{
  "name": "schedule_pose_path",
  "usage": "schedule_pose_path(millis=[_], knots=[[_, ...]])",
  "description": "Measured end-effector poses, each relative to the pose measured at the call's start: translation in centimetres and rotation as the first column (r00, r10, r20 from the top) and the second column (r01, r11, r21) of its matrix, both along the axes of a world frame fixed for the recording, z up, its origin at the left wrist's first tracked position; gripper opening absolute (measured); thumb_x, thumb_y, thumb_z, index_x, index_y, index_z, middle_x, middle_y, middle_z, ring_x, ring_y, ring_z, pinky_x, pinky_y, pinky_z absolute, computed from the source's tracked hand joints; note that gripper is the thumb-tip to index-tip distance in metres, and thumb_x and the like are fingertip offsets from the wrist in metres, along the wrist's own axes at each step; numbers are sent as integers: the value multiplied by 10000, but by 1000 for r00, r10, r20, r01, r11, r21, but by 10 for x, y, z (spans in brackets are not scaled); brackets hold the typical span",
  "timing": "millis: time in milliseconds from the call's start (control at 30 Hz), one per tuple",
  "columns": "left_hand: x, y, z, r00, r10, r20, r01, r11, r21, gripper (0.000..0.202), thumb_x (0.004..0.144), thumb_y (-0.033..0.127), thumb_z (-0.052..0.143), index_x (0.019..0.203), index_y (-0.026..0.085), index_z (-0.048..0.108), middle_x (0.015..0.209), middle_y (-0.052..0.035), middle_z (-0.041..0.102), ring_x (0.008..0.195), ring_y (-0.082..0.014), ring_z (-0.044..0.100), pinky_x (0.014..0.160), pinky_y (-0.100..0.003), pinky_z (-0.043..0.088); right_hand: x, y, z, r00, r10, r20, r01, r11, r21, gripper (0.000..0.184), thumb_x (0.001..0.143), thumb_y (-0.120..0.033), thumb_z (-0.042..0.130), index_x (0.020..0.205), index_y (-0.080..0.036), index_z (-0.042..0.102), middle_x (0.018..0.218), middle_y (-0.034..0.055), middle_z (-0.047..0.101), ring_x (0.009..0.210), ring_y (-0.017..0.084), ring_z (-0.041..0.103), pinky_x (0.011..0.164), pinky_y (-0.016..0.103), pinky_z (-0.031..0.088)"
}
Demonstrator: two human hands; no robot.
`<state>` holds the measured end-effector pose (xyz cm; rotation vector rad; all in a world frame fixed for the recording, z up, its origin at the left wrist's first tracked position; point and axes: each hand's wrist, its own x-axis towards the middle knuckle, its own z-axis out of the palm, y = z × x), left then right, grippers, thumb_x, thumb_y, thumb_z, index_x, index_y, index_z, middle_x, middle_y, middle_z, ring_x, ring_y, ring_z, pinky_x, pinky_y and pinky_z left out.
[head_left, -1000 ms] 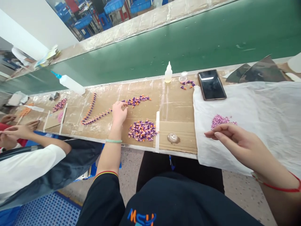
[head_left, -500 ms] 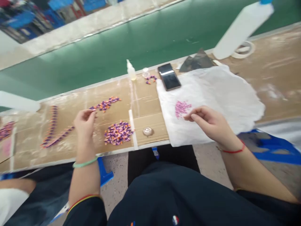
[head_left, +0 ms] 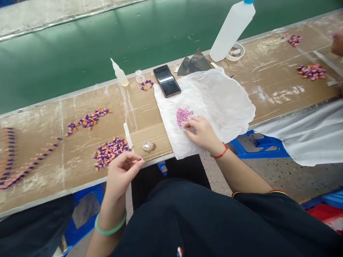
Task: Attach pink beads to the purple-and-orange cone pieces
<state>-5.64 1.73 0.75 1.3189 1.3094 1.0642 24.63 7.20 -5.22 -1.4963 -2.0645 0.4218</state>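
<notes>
– Both hands had shifted since the frame before: the left hand (head_left: 122,172) had drawn back from the far cluster of pieces (head_left: 88,119) to the near edge of the bench (head_left: 144,110), and the right hand (head_left: 200,131) had slid forward onto the pink beads (head_left: 183,115).
– How was the left one set?
– Narrow. Thumb and forefinger were pinched on a small orange piece (head_left: 134,161), the other fingers loosely curled. It hung over the bench's near lip, just beside the heap of purple and orange pieces (head_left: 108,152).
– And the right?
– Half curled, palm down on the white sheet (head_left: 219,96), fingertips touching the near side of the beads. Whether it gripped a bead, I could not tell.
– Room to move?
– Bare board lay between the heap and the far cluster, and most of the sheet was free to the right of the beads. The sheet's front corner drooped over the edge by the right wrist.
– Anything in the way?
– A white strip (head_left: 127,131) and a small clear dome (head_left: 148,146) lay between the two hands. A phone (head_left: 167,80) lay on the sheet's far corner, with a small glue bottle (head_left: 119,73) and a tiny clear cup (head_left: 138,75) near it, beside the green belt (head_left: 107,43). A large white bottle (head_left: 232,30) stood farther right, well apart. Another person's hand (head_left: 338,43) showed at the right margin.
</notes>
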Motion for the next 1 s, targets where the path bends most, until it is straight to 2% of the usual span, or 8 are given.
schedule_pose_path(millis=[233,400,467,567,667,767,867,1000], knots=[[23,-5,7,981,-53,-186,63,997,53,57,745,213,716,717,163,709,632,-19,687,510,-105,580,495,-186,468,-11,5,-11,999,-35,32,33,998,63,117,841,-176,602,737,-213,564,799,80,657,811,268,534,824,441,452],[24,-7,7,982,-74,-173,91,992,89,82,781,200,686,705,167,682,635,-12,659,533,-103,553,517,-198,451,-16,8,-14,982,-27,187,19,999,46,129,841,-144,550,728,-205,544,796,116,627,814,288,508,753,436,417],[24,-8,7,989,-81,-127,89,994,60,95,795,200,682,706,169,671,645,-6,642,551,-101,543,530,-200,441,-18,9,-12,984,-26,178,24,1000,15,116,839,-141,537,741,-202,532,813,133,617,845,306,505,745,442,402],[30,-8,4,996,-84,-18,83,996,-39,138,821,233,683,704,165,654,623,6,600,548,-93,510,527,-198,410,-17,6,-6,996,-29,88,31,999,-20,129,848,-135,517,748,-211,489,815,115,601,839,286,506,767,442,406],[42,-6,0,984,-110,138,127,984,-124,200,832,292,701,696,157,645,598,12,575,531,-86,483,520,-204,392,-18,-4,9,985,38,-169,-60,990,-126,136,927,-206,508,793,-217,486,780,46,553,759,218,501,738,386,428],[57,-1,-3,948,-144,283,195,967,-164,202,800,339,757,853,149,715,613,13,588,540,-94,509,532,-214,416,-26,-19,28,836,83,-542,-249,938,-240,192,996,-335,513,841,-222,495,784,8,503,715,172,481,670,327,420],[68,1,-5,908,-159,387,248,950,-191,387,779,387,801,1080,152,736,618,29,571,565,-102,537,548,-221,431,-41,-31,41,756,116,-644,-274,950,-151,206,1011,-353,521,851,-225,493,818,11,507,747,166,488,686,323,418],[74,-2,-8,861,-169,479,274,949,-158,462,792,420,807,1166,158,738,626,39,565,555,-80,513,559,-221,425,-58,-39,46,797,212,-565,-198,976,86,121,993,-203,517,878,-231,491,839,15,524,791,173,505,725,340,421]])
